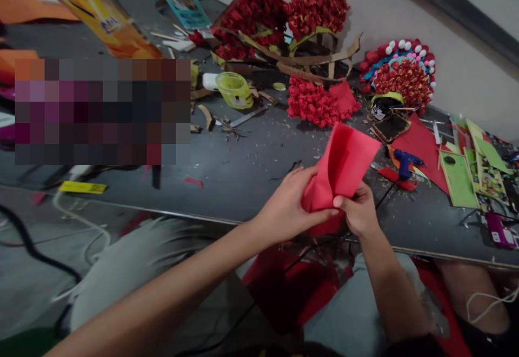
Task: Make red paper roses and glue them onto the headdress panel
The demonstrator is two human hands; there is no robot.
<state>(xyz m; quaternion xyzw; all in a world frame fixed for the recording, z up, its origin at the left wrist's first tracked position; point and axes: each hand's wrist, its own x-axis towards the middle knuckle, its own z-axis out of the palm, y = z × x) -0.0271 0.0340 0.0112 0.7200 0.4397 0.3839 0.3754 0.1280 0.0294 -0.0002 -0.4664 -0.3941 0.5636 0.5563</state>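
A sheet of red paper [344, 165], curled and folded, is held up over the near edge of the dark table [227, 173]. My left hand [290, 205] grips its lower left part with the fingers closed round it. My right hand [359, 211] pinches its lower edge, thumb on top. Both hands meet at the bottom of the sheet, just in front of the table's edge.
Red paper-flower pieces [279, 16] and a round red headdress [401, 75] stand at the back. A blue glue gun [405, 162], a yellow-green tape dispenser [234, 90], green card pieces [460, 178] and scraps lie on the table. More red paper [292, 286] lies below on my lap.
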